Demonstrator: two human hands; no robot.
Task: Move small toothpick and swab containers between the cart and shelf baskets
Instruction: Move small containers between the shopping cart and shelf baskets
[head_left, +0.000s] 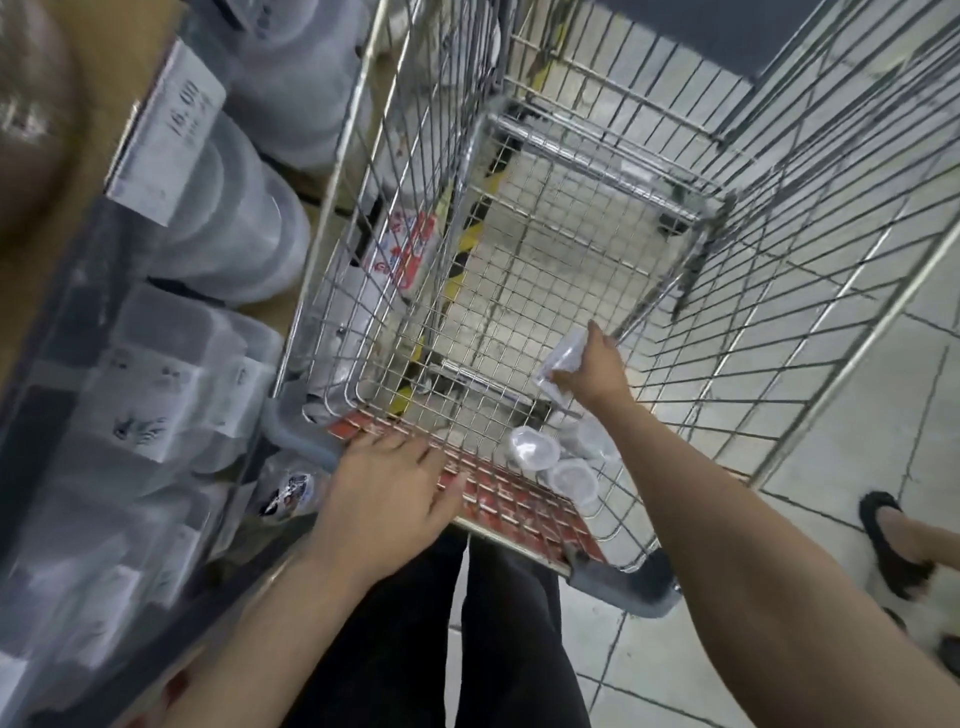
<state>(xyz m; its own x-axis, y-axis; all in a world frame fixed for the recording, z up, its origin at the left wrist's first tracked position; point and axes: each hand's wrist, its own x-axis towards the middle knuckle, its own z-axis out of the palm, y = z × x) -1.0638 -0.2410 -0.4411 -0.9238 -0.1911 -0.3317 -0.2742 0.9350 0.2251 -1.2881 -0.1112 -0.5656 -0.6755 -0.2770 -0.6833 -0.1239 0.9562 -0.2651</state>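
Note:
A wire shopping cart (395, 208) fills the middle of the head view. My right hand (597, 371) reaches down inside it and grips a small clear plastic container (563, 353) above the cart floor. Two round clear lidded containers (532, 448) (574, 480) lie in the cart's near right corner, with more blurred ones behind them. My left hand (384, 488) rests with fingers spread on the cart's red handle bar (498, 493) at the near edge.
Shelves at the left hold stacked clear plastic tubs (223, 228), lidded boxes (171, 400) and a price tag (166, 130). A small printed packet (291, 491) sits by my left hand. Another person's foot in a black shoe (893, 545) stands on the tiled floor at the right.

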